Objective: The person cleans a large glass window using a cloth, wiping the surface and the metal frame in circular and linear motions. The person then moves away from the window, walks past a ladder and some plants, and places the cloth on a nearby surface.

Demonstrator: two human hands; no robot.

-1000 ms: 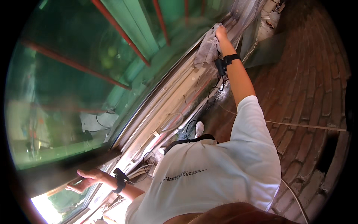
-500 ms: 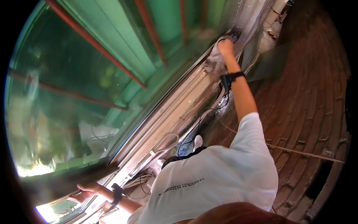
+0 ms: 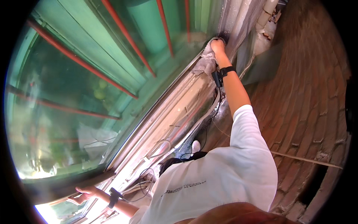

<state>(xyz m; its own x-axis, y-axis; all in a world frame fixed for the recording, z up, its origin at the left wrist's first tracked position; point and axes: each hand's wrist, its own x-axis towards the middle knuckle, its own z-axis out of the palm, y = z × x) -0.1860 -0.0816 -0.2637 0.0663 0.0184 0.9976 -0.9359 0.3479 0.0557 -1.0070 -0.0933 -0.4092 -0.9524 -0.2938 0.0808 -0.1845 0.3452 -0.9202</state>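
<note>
My right hand [image 3: 217, 45] is closed round a greyish-white cloth [image 3: 206, 62] at the far corner of the window frame. The cloth bunches under the fist and drapes over the end of the pale sill [image 3: 182, 99]. Beside it, the large window pane [image 3: 85, 123] reflects green. At the lower left, my left hand [image 3: 85, 195] is held with its fingers apart near the dark window edge [image 3: 69, 186], nothing in it. I cannot tell whether it touches that edge. Each wrist wears a black strap with a small device and a cable.
Red bars [image 3: 126, 35] stand behind the glass. Pale cables [image 3: 190, 128] run along the wall below the sill. A brick wall [image 3: 298, 100] fills the right side, crossed by a thin line [image 3: 305, 158]. A pipe [image 3: 265, 15] rises at the top right.
The view has shifted slightly. My right hand, still on the cloth, sits a little farther left in the picture, close against the frame corner. My left hand stays near the window edge.
</note>
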